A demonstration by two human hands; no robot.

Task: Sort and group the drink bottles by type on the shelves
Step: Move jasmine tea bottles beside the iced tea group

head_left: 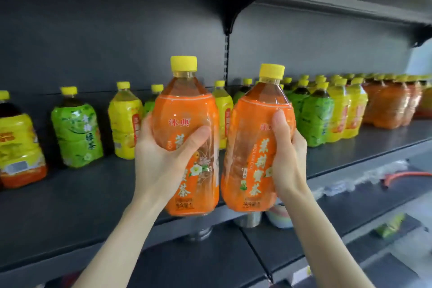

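Note:
I hold two orange-labelled tea bottles with yellow caps upright in front of the dark shelf (70,206). My left hand (163,154) grips the left orange bottle (187,105) round its middle. My right hand (288,154) grips the right orange bottle (250,128) from its right side. The two bottles nearly touch side by side. On the shelf to the left stand a yellow-and-orange bottle (19,147), a green bottle (77,133) and a yellow bottle (124,124). To the right stand green bottles (314,117), yellow bottles (348,112) and orange bottles (388,105) in groups.
An upper shelf (350,0) overhangs, held by a black bracket (230,21). Lower shelves hold a metal can (249,218), a pastel bowl (279,217), a green packet (390,227) and an orange-handled tool (404,174). More bottles stand hidden behind the two held ones.

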